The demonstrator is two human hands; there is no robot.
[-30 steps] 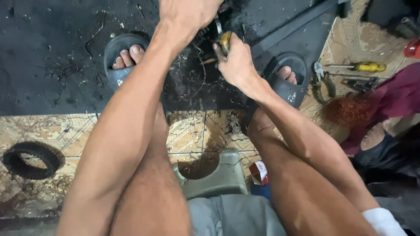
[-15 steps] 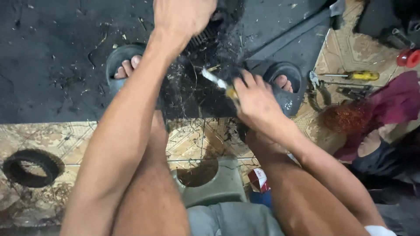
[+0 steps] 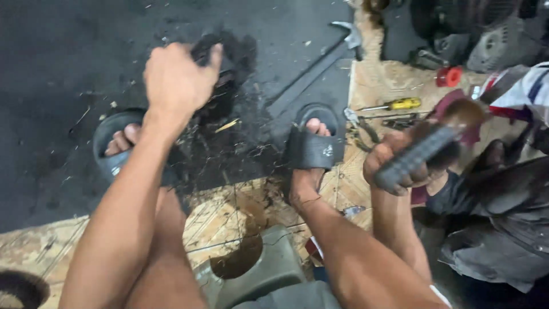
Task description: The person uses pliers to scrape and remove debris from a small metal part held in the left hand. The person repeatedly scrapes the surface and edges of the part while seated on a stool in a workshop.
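My left hand (image 3: 180, 77) reaches out over the black mat (image 3: 57, 68) and grips a dark, grimy part (image 3: 220, 57) lying on it. My right hand (image 3: 397, 166) is raised at the right, off the mat. It is closed around the black ribbed handle of a tool (image 3: 426, 149), whose brownish end points up and right. A thin yellowish tool (image 3: 227, 125) lies on the mat between my feet. Both feet, the left (image 3: 117, 146) and the right (image 3: 314, 143), wear black slippers at the mat's near edge.
A yellow-handled screwdriver (image 3: 400, 104), pliers (image 3: 360, 123) and a red cap (image 3: 449, 76) lie on the patterned floor at the right. Another person in dark clothing (image 3: 503, 217) sits close on the right. A grey stool (image 3: 257, 269) is under me. A black ring (image 3: 17, 289) lies bottom left.
My right hand has left the part on the mat and swung right, and it now holds the black-handled tool. The small yellow tool it held lies on the mat. My left hand stays on the part.
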